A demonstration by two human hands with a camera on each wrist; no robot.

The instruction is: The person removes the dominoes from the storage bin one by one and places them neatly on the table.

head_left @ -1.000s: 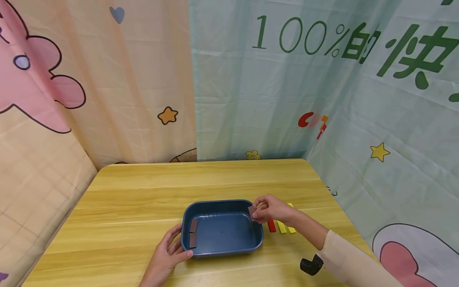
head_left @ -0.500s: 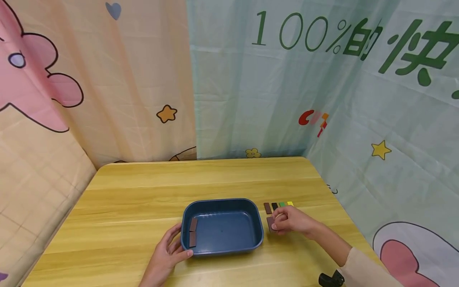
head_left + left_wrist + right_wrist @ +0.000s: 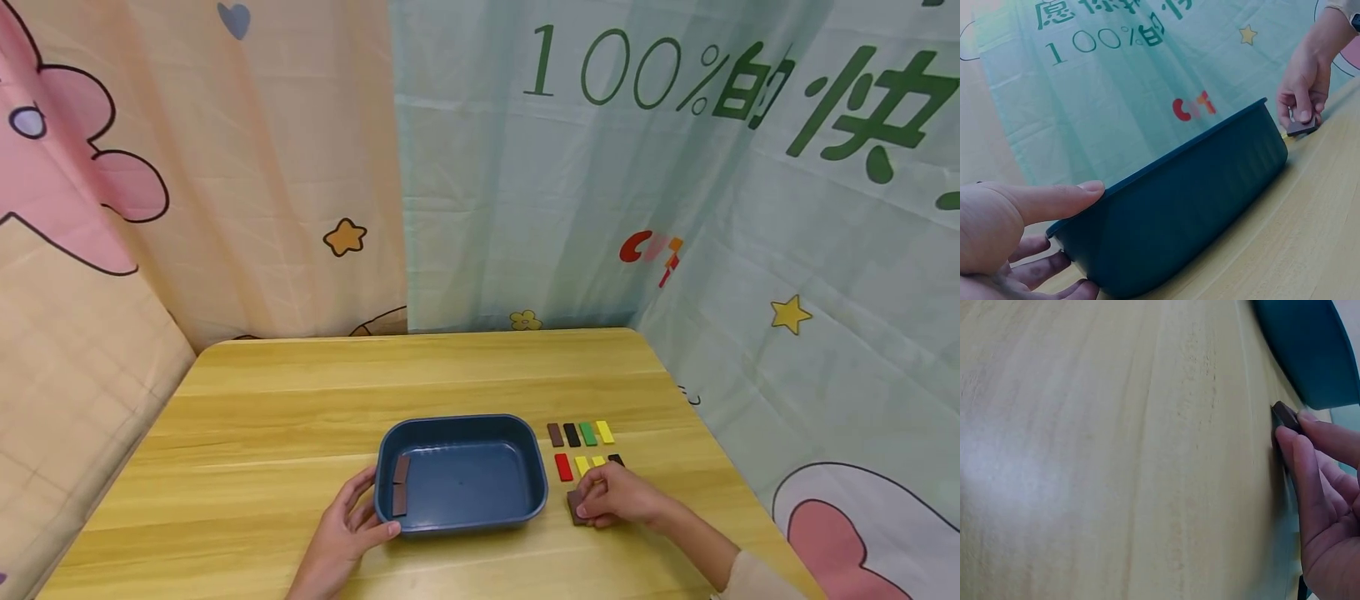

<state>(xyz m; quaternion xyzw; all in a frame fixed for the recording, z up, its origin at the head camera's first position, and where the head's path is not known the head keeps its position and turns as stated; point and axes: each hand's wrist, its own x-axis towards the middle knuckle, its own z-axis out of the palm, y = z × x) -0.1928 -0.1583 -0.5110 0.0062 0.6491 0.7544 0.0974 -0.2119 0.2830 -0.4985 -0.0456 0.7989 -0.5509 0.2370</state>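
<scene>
Between the thumb and fingers of my right hand (image 3: 621,500) is a flat dark brown tile (image 3: 575,508), pinched at or just over the table right of the blue tray (image 3: 472,487). The right wrist view shows this tile (image 3: 1286,416) edge-on at the fingertips. My left hand (image 3: 339,533) holds the tray's near left corner, thumb on the rim and fingers against the outer wall, as the left wrist view of that hand (image 3: 1016,231) confirms. Two brown tiles (image 3: 401,500) lie end to end along the tray's left side.
Right of the tray lie two rows of small tiles. The back row has a brown tile (image 3: 555,435), a black tile (image 3: 572,435), a green tile (image 3: 588,434) and a yellow tile (image 3: 604,432). The front row includes a red tile (image 3: 563,467), yellow ones and a black one, partly hidden.
My right hand has moved from the tray's right rim, rightward and then toward me, carrying the brown tile. Both tile rows are now more exposed. The left hand stays on the tray.
</scene>
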